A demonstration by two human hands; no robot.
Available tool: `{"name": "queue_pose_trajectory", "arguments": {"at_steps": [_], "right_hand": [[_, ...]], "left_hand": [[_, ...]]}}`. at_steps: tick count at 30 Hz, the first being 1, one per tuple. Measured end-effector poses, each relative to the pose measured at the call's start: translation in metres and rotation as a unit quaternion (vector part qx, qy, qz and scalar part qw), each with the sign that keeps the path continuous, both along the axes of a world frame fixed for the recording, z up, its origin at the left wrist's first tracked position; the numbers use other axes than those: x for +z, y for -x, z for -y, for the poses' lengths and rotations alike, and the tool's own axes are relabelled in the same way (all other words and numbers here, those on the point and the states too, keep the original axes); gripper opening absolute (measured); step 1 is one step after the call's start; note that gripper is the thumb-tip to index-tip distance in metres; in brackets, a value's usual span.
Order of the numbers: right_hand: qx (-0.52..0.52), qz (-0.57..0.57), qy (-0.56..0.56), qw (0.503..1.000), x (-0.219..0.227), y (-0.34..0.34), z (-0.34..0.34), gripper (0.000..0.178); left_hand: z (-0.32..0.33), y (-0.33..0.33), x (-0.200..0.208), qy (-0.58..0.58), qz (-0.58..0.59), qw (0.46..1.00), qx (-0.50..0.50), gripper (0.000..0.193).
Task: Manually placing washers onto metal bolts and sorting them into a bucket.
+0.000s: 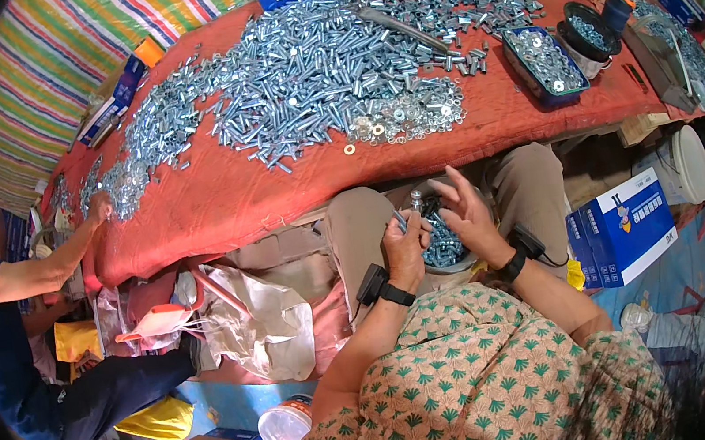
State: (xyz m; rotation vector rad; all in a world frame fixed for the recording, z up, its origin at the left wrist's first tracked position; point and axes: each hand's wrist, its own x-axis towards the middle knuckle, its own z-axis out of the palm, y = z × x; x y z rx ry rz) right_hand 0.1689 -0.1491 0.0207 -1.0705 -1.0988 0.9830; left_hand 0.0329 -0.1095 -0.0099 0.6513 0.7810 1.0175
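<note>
My left hand point(405, 250) is closed around a silver metal bolt point(401, 218). A second bolt with a nut-like end point(417, 200) stands upright at its fingertips. Just to the right is my right hand point(469, 215), its fingers spread apart with nothing visible in them. Beneath both hands, between my knees, a round container point(451, 268) holds many bluish metal bolts point(442, 246); my hands hide part of it. On the red-covered table point(252, 199) ahead lies a large heap of loose bolts and sleeves point(323, 64), with flat washers point(415, 116) along its near edge.
A blue tray of washers point(544, 61) and a black bowl of small parts point(588, 30) stand at the table's right. A blue-and-white box point(625, 228) and a white bucket point(685, 164) are to my right. Leftward, another person's hand point(101, 207) reaches into the washers.
</note>
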Motion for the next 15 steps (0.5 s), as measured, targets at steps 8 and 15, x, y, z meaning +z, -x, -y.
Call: {"name": "queue_pose_trajectory", "arguments": {"at_steps": [8,15], "right_hand": [[0.004,0.089,0.031,0.996,0.01,0.009,0.02,0.069],[-0.017,0.188,0.04,0.981,0.033,0.002,0.025,0.059]], "left_hand": [[0.004,0.001,-0.021,0.007,-0.1,0.995,-0.022,0.017],[0.015,0.018,0.011,-0.063,-0.18,0.981,-0.034,0.03]]}}
